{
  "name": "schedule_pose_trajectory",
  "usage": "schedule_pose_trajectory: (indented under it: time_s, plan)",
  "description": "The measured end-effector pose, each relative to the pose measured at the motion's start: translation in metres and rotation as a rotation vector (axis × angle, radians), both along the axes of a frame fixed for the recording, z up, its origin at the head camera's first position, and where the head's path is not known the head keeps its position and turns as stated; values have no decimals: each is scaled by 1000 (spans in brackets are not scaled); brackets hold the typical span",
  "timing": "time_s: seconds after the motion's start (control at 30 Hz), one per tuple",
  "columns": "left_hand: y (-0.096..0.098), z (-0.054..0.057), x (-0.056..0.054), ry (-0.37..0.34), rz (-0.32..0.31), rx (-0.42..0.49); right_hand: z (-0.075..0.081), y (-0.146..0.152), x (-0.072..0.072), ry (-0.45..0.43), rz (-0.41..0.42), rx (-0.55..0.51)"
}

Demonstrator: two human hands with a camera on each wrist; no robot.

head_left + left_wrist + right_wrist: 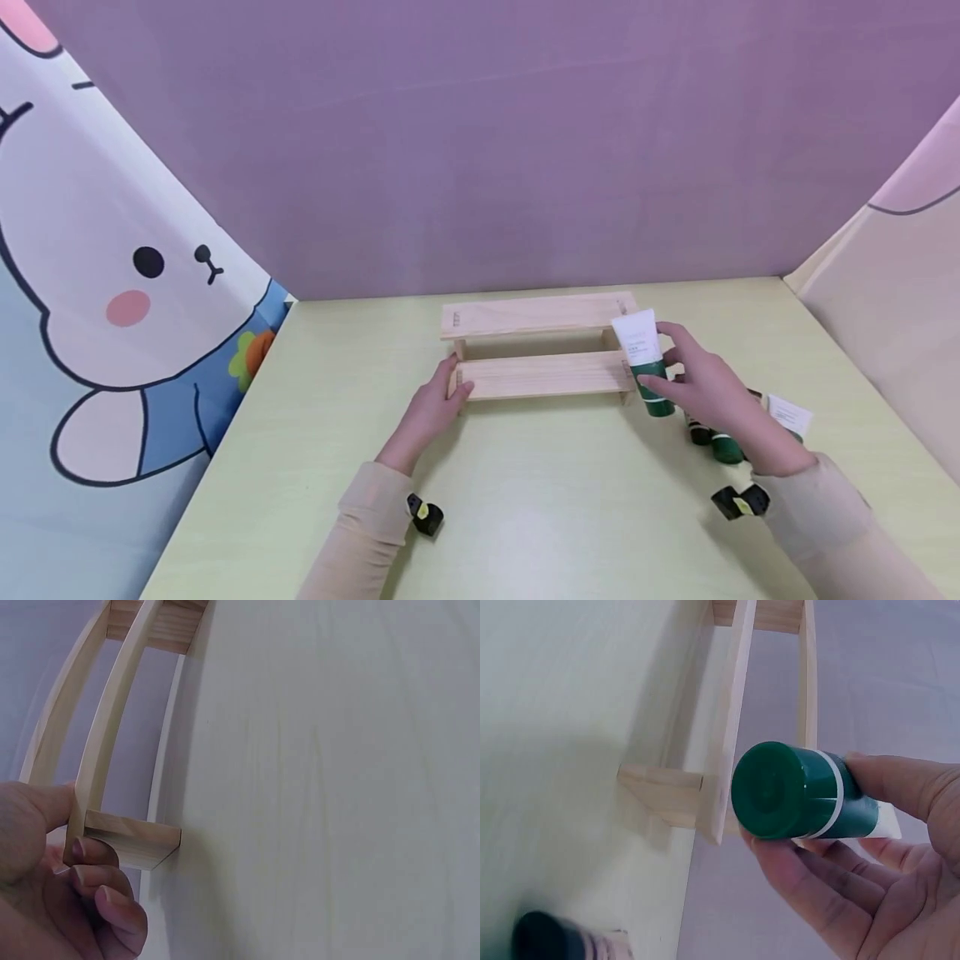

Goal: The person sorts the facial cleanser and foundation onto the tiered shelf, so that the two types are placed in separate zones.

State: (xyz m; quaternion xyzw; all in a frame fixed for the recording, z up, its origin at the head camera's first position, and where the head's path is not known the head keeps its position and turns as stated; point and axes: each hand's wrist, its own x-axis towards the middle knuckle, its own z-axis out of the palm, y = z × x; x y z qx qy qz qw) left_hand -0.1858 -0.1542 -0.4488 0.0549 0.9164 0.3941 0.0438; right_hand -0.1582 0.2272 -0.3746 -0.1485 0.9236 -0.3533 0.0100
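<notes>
A two-tier wooden rack (551,377) stands toward the back of the table. My left hand (429,410) grips the left end of its lower board, thumb on top; in the left wrist view the fingers (112,907) curl under the wood. My right hand (708,387) holds a white and green squeeze tube (643,360) by its sides, cap down, in front of the rack's right end. In the right wrist view the green cap (769,791) faces the camera, and the fingers pinch the tube from both sides.
Under and beside my right forearm lie more tubes, among them a green-capped one (726,448), a dark-capped one (699,433) and one with a white end (789,414). A purple backdrop (525,150) rises behind the table, with a printed cloth (112,333) at the left.
</notes>
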Motion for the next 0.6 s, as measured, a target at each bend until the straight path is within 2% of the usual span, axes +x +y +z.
schedule_pose_trajectory:
  time_s: [0.23,0.6]
  plan:
    - [-5,0,4,-7,-17,9,5,-20,-1,16,14,-59]
    - [-10,3,13,-44,-23,26,12,-55,-8,27,33,-235]
